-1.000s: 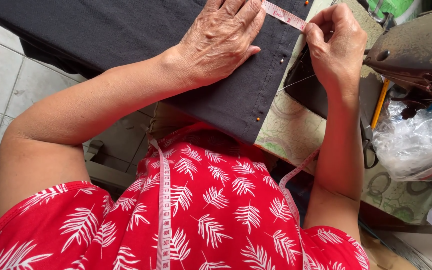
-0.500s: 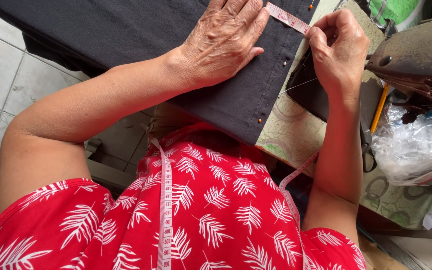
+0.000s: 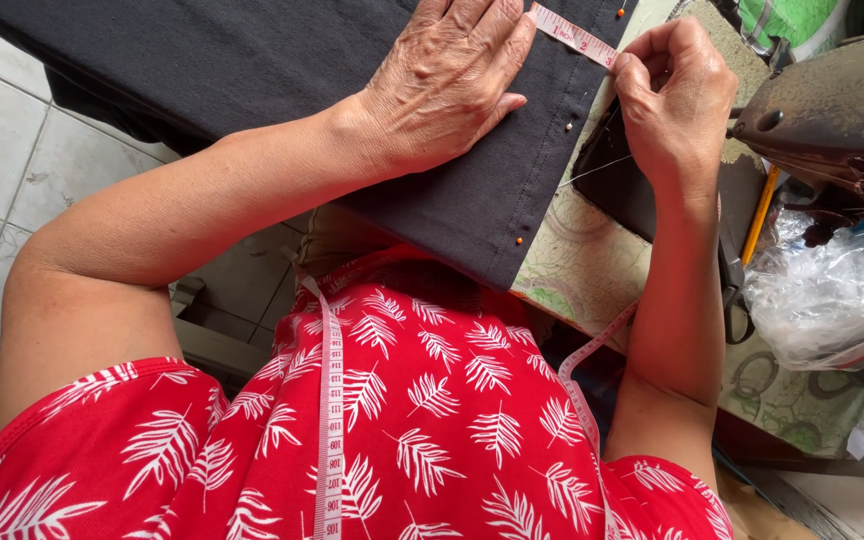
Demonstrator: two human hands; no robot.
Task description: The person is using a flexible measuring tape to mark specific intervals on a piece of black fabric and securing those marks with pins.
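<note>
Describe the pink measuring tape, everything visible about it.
The measuring tape is a soft pink ribbon with printed marks. One end lies flat across the edge of the dark cloth, held down by the left hand and pinched by the right hand. The rest drapes over the red leaf-print garment, one strand hanging down the chest, another curving by the right forearm.

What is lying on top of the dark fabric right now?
The left hand presses flat on the dark fabric, a pink measuring tape crosses its edge, and pins dot the hem. Whatever lies under the palm is hidden.
</note>
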